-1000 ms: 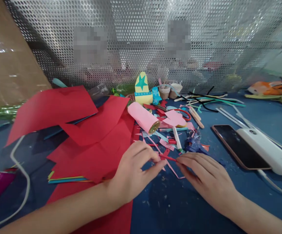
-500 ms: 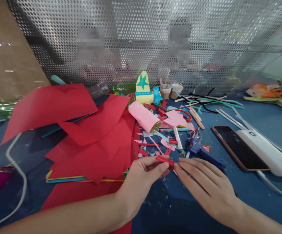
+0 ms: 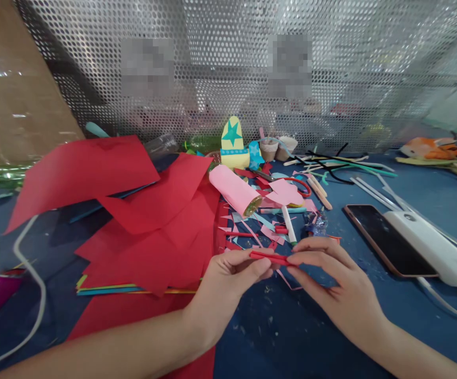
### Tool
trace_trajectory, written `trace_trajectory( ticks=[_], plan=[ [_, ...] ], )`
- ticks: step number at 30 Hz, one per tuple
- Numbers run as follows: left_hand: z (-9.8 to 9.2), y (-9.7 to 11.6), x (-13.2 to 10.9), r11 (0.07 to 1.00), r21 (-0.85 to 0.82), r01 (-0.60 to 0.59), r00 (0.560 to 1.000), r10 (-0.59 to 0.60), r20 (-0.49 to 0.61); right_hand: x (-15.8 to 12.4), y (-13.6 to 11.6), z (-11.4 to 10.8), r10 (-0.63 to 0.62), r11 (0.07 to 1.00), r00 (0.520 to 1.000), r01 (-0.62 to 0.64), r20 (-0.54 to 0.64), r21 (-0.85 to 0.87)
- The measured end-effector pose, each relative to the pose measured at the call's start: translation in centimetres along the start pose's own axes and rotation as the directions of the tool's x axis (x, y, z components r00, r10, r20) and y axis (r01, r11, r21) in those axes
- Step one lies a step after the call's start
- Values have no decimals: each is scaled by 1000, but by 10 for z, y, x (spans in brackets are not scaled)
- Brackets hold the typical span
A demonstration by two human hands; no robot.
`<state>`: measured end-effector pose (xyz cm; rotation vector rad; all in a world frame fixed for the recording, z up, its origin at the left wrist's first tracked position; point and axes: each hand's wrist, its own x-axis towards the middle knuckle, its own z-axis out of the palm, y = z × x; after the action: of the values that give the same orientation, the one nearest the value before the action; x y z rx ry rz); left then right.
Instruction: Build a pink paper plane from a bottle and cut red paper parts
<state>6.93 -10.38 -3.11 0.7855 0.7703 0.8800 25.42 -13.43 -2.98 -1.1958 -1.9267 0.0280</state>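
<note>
Between my two hands is a small red paper roll (image 3: 271,257), held level over the blue table. My left hand (image 3: 234,279) pinches its left part between thumb and fingers. At its right end, the fingertips of my right hand (image 3: 336,284) close on it. A thin pink strip (image 3: 289,281) hangs below the roll, near my right fingertips. Just beyond my hands lie pink, red and blue paper scraps (image 3: 271,234) and a white marker (image 3: 289,223). A pink paper-covered tube (image 3: 234,189) rests behind them. My right hand hides most of the blue glue gun (image 3: 317,225).
Red paper sheets (image 3: 153,252) cover the left side, with a white cable (image 3: 34,273) beyond. A phone (image 3: 386,239) and white power bank (image 3: 437,247) lie right. Red-handled scissors (image 3: 299,184) and a yellow paper model (image 3: 234,150) stand toward the perforated metal screen (image 3: 220,68).
My right hand has gone from flat, extended fingers to a pinch on the roll's right end, rising slightly. The roll sits more level, and the pink strip shows more below it.
</note>
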Motion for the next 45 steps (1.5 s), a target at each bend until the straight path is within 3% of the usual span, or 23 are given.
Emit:
trace_trajectory(
  ticks=[6, 14, 21, 24, 26, 28, 30, 32, 36, 39, 42, 45],
  plan=[
    [2, 5, 0, 1000, 8, -6, 999, 5, 32, -5, -1, -1, 215, 955, 973, -227, 84, 191],
    [0, 2, -4, 995, 96, 39, 998, -43, 44, -2, -6, -4, 217, 963, 975, -222, 49, 153],
    [-1, 1, 0, 998, 42, 48, 999, -48, 2, 2, -10, -1, 190, 964, 969, -214, 155, 156],
    [-2, 2, 4, 1000, -5, 31, 999, -31, -44, 11, 2, -16, 159, 987, 973, -162, 165, 2],
    [-4, 3, 6, 1000, -7, 26, 997, -26, -70, 13, 22, -33, 162, 964, 982, -137, 93, -228],
    [-6, 4, 7, 1000, 1, 21, 997, -20, -77, 9, 48, -50, 126, 871, 991, -83, 55, -484],
    [-9, 4, 9, 1000, 19, 17, 998, -16, -63, 0, 73, -60, 104, 774, 985, 7, 137, -633],
    [-11, 5, 11, 999, 47, 18, 999, -16, -47, -10, 92, -60, 105, 830, 953, 73, 284, -553],
    [-14, 6, 15, 992, 124, 34, 999, -30, -30, -23, 105, -46, 223, 886, 895, -20, 387, -463],
    [-15, 5, 16, 986, 164, 23, 1000, -19, -24, -25, 101, -42, 204, 884, 915, -20, 347, -467],
    [-16, 1, 16, 984, 175, 26, 1000, -24, -13, -23, 84, -48, 140, 893, 967, -30, 213, -449],
    [-15, -1, 16, 986, 156, 56, 998, -55, -7, -21, 54, -56, 217, 941, 968, -172, 127, -293]
  ],
)
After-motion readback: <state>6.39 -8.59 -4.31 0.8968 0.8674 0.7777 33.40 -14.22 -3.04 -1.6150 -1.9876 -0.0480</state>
